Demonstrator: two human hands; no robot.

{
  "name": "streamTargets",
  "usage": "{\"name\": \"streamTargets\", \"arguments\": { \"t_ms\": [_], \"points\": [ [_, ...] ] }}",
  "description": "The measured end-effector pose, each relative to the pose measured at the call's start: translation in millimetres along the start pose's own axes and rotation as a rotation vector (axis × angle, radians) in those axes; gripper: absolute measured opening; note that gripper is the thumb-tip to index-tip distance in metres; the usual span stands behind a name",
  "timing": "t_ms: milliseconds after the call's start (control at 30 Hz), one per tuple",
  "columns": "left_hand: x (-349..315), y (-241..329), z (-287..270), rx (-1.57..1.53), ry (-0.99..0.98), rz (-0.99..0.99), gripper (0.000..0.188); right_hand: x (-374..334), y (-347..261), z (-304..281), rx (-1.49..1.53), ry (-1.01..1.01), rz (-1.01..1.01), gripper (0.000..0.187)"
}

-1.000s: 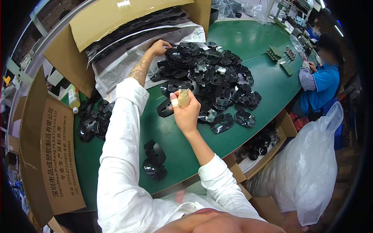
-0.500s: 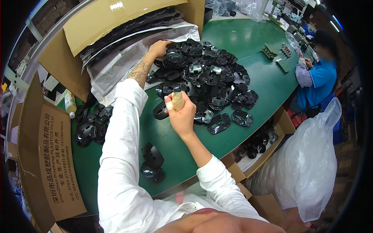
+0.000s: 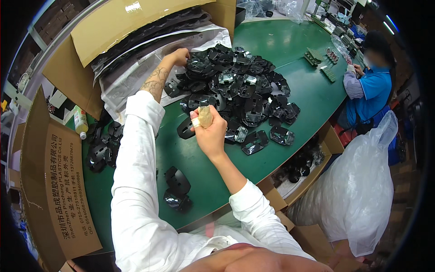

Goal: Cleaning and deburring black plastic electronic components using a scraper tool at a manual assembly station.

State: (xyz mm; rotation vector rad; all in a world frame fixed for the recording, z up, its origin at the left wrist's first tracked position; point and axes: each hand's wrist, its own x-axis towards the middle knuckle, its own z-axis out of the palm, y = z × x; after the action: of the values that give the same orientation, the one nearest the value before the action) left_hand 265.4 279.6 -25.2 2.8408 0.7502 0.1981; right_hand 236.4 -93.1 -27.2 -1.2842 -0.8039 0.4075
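Note:
A large heap of glossy black plastic shells (image 3: 253,84), some with clear or silvery pieces, lies on the green table. My left hand (image 3: 181,56) is at the heap's far left edge, next to the printed paper, its fingers bent down and mostly hidden. Nearer to me, my right hand (image 3: 210,131) is closed in front of the heap. A tan cover wraps its thumb and a white band circles a finger; anything in its grip is hidden. Just left of it lies a flat black shell (image 3: 186,128). Two black parts (image 3: 177,181) lie by themselves closer to my body.
An open carton (image 3: 136,22) with black sheets and paper stands at the back left. Another carton flap (image 3: 63,181) rises on the left, near a bottle (image 3: 80,122) and more black parts (image 3: 103,152). At right are a clear bag (image 3: 349,190) and a seated co-worker (image 3: 369,90).
My left hand has shifted slightly left along the heap's far edge, its forearm moving left too. My right hand stays almost where it was, still closed.

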Motion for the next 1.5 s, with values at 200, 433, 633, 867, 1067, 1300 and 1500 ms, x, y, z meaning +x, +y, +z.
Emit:
{"name": "streamTargets", "arguments": {
  "t_ms": [200, 433, 633, 867, 1067, 1300, 1500],
  "points": [
    [-1, -5, -25, 0.122, -0.184, -0.085, 0.029, 0, 0, 2, 0.015, 0.020, -0.019, 0.012],
    [-6, 44, -43, 0.270, -0.070, -0.049, 0.033, -1, -7, -2, 0.032, 0.032, -0.016, 0.012],
    [10, 77, -32, 0.378, 0.176, 0.037, 0.040, -3, -7, 0, -0.006, 0.026, -0.026, 0.012],
    [38, 100, -8, 0.405, 0.023, 0.045, 0.052, -3, -9, 3, -0.019, 0.009, -0.035, 0.013],
    [42, 111, -10, 0.599, -0.134, 0.037, 0.055, -5, -14, 0, 0.023, 0.013, -0.014, 0.014],
    [48, 94, -28, 0.574, 0.039, 0.003, 0.040, -4, -12, 2, 0.034, 0.005, -0.012, 0.013],
    [50, 85, -41, 0.498, 0.264, -0.030, 0.025, -2, -13, -1, 0.021, -0.003, -0.026, 0.013]
  ]
}}
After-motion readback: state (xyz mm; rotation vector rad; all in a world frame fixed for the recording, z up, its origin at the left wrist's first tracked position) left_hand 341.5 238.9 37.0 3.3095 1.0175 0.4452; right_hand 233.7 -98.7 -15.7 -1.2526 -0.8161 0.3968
